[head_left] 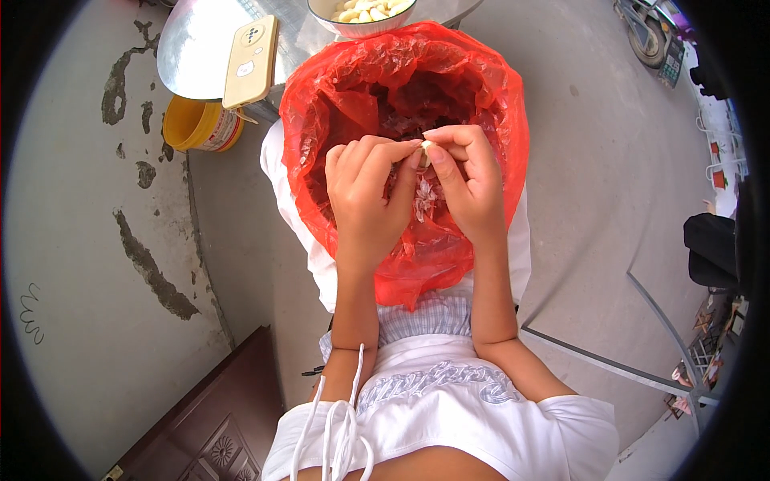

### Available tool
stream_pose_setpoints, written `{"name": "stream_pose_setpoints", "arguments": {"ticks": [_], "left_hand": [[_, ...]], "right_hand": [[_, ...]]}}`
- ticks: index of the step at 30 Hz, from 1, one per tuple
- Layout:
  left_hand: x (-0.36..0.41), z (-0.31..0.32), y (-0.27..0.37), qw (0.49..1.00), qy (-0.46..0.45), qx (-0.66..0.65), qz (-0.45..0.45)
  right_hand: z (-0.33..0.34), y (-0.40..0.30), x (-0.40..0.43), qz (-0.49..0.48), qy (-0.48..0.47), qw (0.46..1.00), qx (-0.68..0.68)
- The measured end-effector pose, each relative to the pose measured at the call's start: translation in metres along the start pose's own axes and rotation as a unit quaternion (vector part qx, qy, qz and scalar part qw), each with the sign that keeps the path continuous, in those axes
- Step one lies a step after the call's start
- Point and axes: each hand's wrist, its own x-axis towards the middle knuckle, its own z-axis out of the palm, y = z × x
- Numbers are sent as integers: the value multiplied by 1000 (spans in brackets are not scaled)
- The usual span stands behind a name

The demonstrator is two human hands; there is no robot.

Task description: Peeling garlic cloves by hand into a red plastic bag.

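Observation:
Over the open mouth of a red plastic bag (499, 96), my left hand (373, 186) and my right hand (472, 186) meet fingertip to fingertip. Between them is a small pale garlic clove (426, 145), pinched by the thumb and fingers of my right hand, with my left fingertips touching it. Whether my left hand grips it too is hard to tell. Thin, papery skins (425, 198) lie inside the bag below. Beyond the bag, a white bowl with a dark rim (361, 29) holds many pale peeled cloves.
A round shiny table (192, 54) stands at the upper left, with a cream-coloured phone (251, 63) at its edge. Below it is a yellow bucket (192, 123). A stained wall (78, 198) rises at left. Grey metal bars (601, 361) and a wheeled vehicle (646, 42) are at right.

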Motion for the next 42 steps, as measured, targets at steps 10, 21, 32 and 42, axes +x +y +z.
{"name": "stream_pose_setpoints", "arguments": {"ticks": [10,21,32,42], "left_hand": [[-2,0,3,997,19,-65,-42],[-4,4,7,981,20,-173,-86],[-5,4,10,962,41,-224,-151],[-6,8,3,988,79,-113,-69]], "right_hand": [[-2,0,2,9,2,999,42],[2,-8,2,36,39,997,65],[0,-11,4,95,-14,975,201],[8,-13,4,93,25,975,201]]}}
